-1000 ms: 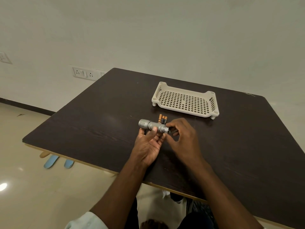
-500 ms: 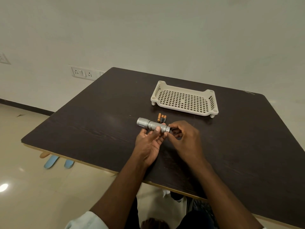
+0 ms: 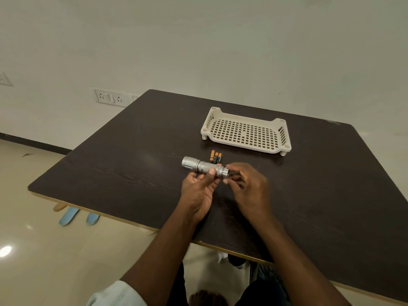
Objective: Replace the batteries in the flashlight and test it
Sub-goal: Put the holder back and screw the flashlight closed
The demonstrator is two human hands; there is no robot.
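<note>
**A:** What has changed for us in the last second?

**B:** Not much in the grip. Our left hand [image 3: 199, 191] still wraps the middle of the flashlight [image 3: 204, 167], thumb on top of the knurled barrel, holding it level just above the tabletop [image 3: 136, 155]. Our right hand [image 3: 249, 191] has shifted, though: a second ago it sat curled over the tail end, and now its fingertips [image 3: 229, 167] pinch something dark right at the tail, with the ridged silver collar showing bare beside them.

**A:** So the tail cap is coming off?

**B:** We judge so, or at least it is being turned. We can't tell whether the dark piece is already free of the threads; our fingers hide the joint.

**A:** And the rest of the things?

**B:** The three batteries [image 3: 216, 157] lie side by side on the tabletop at twelve o'clock from the flashlight, just beyond the barrel, untouched and in the same spot relative to the tray. The perforated tray [image 3: 284, 138] sits further off toward one o'clock with nothing in it.

**A:** What does that mean for the task?

**B:** We're early in it: opening the body comes first. Whether old cells are inside we can't see. Once the cap is off we'll need a place to set it where it won't roll, then a free right hand to reach those batteries at twelve o'clock.
</note>
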